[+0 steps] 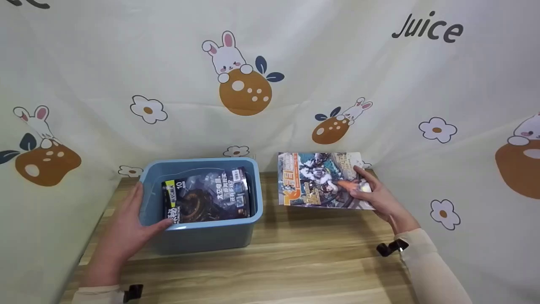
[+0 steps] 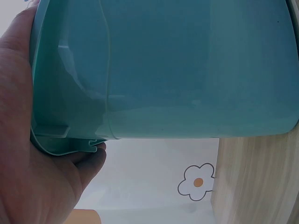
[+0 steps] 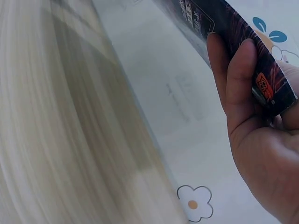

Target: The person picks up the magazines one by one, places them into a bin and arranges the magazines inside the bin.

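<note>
A blue plastic tub (image 1: 202,240) stands on the table at left centre. My left hand (image 1: 125,232) grips its left rim, the thumb over the front corner. In the left wrist view, fingers (image 2: 91,165) curl under the lip of the tub (image 2: 177,70). Inside the tub lies a dark-covered magazine (image 1: 206,200), its top face showing; what lies under it is hidden. To the right, my right hand (image 1: 382,202) holds a colourful magazine (image 1: 314,177) by its right edge, thumb on the cover. The right wrist view shows fingers (image 3: 240,74) beneath the magazine (image 3: 233,25), raised off the table.
A wood-grain table top (image 1: 287,261) spreads under and in front of the tub. A pale curtain (image 1: 181,55) printed with rabbits, oranges and flowers hangs behind and along both sides. Dark clips (image 1: 392,247) sit at both wrists.
</note>
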Demonstrator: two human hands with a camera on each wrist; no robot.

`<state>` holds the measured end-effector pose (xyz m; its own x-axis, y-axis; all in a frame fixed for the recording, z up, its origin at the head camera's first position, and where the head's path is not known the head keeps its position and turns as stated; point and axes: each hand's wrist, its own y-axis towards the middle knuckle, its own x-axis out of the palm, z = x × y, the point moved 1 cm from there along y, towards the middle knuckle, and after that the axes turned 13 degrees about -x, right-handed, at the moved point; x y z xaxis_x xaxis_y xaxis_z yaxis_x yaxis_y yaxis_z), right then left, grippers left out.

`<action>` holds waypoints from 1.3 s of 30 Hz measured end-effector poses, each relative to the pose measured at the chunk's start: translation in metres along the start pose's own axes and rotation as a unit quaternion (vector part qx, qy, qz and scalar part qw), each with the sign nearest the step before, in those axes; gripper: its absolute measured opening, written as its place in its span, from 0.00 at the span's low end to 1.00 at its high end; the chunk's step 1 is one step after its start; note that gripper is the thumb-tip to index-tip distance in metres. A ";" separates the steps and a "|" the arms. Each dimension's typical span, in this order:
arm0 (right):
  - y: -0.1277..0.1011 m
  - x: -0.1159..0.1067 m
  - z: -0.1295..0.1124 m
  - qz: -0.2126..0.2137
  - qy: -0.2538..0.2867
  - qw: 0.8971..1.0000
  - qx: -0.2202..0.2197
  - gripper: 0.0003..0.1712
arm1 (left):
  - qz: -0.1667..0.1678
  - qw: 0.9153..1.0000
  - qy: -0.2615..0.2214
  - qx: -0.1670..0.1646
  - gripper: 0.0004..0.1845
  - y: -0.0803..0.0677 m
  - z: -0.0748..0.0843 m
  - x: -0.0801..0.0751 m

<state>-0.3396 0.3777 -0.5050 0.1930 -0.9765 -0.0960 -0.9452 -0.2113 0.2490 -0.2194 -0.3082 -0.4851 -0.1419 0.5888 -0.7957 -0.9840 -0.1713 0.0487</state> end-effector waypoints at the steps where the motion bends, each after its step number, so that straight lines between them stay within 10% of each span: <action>1: 0.000 0.001 -0.002 0.004 0.006 1.000 0.004 0.55 | 0.001 1.000 0.000 0.001 0.75 0.000 0.000 0.000; 39: 0.024 0.063 -0.058 -0.018 0.058 0.998 -0.016 0.51 | 0.000 1.000 0.004 0.000 0.75 -0.001 0.003 -0.003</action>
<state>-0.3350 0.3083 -0.4491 0.2582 -0.9661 0.0066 -0.9285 -0.2463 0.2777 -0.2185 -0.3079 -0.4809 -0.1412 0.5831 -0.8000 -0.9839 -0.1720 0.0483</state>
